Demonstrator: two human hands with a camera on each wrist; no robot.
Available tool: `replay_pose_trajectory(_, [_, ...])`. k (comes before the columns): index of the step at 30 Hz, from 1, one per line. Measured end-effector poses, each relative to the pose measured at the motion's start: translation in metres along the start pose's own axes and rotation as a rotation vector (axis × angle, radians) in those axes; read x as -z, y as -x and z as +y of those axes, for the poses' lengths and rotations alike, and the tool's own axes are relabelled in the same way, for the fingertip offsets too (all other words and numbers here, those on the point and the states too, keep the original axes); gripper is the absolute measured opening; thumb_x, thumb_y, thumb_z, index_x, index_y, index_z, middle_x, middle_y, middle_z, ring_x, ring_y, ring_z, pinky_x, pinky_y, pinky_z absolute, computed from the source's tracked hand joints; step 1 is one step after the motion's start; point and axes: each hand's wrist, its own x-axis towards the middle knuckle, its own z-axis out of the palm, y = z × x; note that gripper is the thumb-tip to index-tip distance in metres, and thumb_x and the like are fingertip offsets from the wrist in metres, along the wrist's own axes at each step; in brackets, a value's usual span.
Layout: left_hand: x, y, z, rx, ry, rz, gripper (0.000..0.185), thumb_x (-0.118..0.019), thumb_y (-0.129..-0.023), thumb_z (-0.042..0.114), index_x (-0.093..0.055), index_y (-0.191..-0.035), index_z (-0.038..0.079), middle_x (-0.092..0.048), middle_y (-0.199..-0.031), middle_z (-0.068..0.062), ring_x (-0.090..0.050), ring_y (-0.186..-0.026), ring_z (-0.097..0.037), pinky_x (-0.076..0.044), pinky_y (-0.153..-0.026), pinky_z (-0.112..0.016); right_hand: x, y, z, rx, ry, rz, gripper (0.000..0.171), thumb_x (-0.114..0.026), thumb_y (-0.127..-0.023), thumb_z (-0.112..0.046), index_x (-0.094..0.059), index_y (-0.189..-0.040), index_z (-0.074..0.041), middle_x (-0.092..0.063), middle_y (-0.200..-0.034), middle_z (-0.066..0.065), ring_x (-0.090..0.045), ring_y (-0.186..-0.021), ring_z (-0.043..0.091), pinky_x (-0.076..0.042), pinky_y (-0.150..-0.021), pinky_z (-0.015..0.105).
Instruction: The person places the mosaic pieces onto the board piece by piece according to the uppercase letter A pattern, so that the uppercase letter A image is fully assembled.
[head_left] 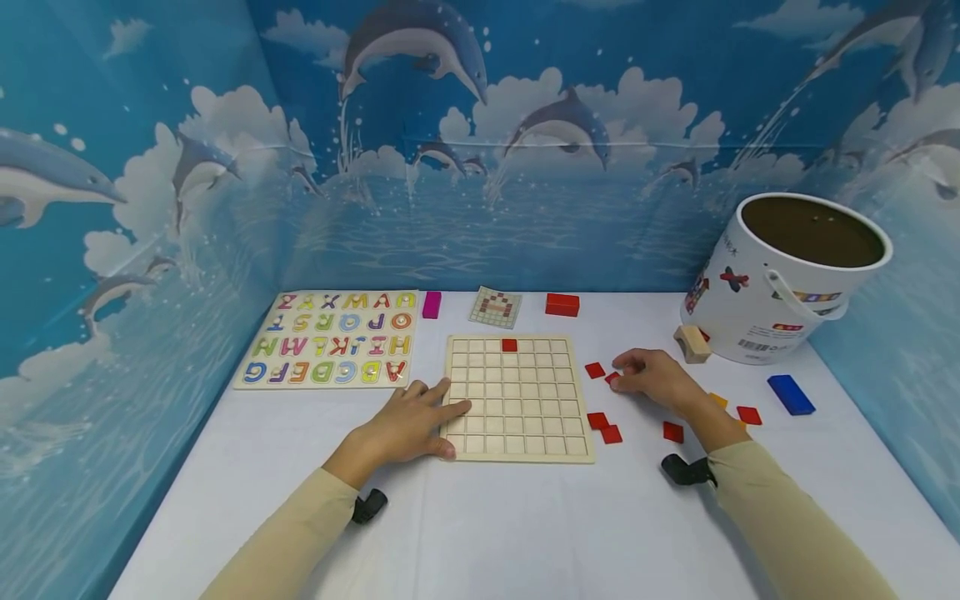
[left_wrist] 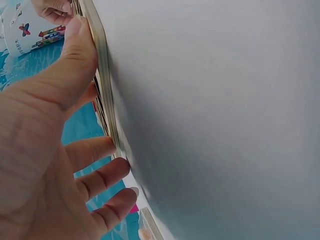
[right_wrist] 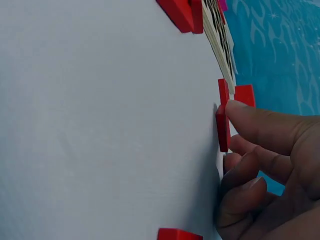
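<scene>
A wooden grid board (head_left: 525, 408) lies flat on the white table, with one red square tile (head_left: 509, 345) in its top row. My left hand (head_left: 408, 425) rests on the board's left edge, fingers spread; in the left wrist view its thumb (left_wrist: 80, 55) lies along the board's side. To the right of the board, my right hand (head_left: 656, 382) pinches a small red tile (head_left: 612, 378) between thumb and fingers, at table level. Close by lie another red tile (head_left: 595, 370) and a touching pair of red tiles (head_left: 611, 434). The right wrist view shows the pinched tile (right_wrist: 223, 131) at the thumb tip.
A letter puzzle board (head_left: 330, 340) lies at left. Along the back are a magenta block (head_left: 431, 305), a pattern card (head_left: 496, 307) and a red block (head_left: 562, 305). At right stand a white bucket (head_left: 750, 308), a wooden arch block (head_left: 692, 344) and a blue block (head_left: 791, 395).
</scene>
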Motion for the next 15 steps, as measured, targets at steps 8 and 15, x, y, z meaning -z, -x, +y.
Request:
replay_pose_trajectory(8, [-0.0001, -0.0009, 0.0004, 0.008, 0.002, 0.001, 0.079, -0.071, -0.085, 0.058, -0.043, -0.156, 0.036, -0.027, -0.167, -0.015, -0.040, -0.134, -0.032, -0.034, -0.108, -0.055, -0.0061, 0.0039, -0.0034, 0.012, 0.071, 0.017, 0.042, -0.077, -0.091, -0.022, -0.062, -0.129, -0.008, -0.056, -0.112, 0.015, -0.049, -0.109, 0.031, -0.049, -0.082, 0.035])
replay_pose_trajectory(15, [-0.0023, -0.0001, 0.0002, -0.001, 0.027, 0.005, 0.079, -0.073, -0.085, 0.056, -0.044, -0.156, 0.035, -0.027, -0.167, -0.015, -0.040, -0.134, -0.034, -0.033, -0.108, -0.055, -0.0043, 0.0067, -0.0015, -0.040, 0.042, 0.059, 0.045, -0.073, -0.095, -0.026, -0.054, -0.132, -0.009, -0.058, -0.103, 0.015, -0.057, -0.088, 0.026, -0.050, -0.072, 0.030])
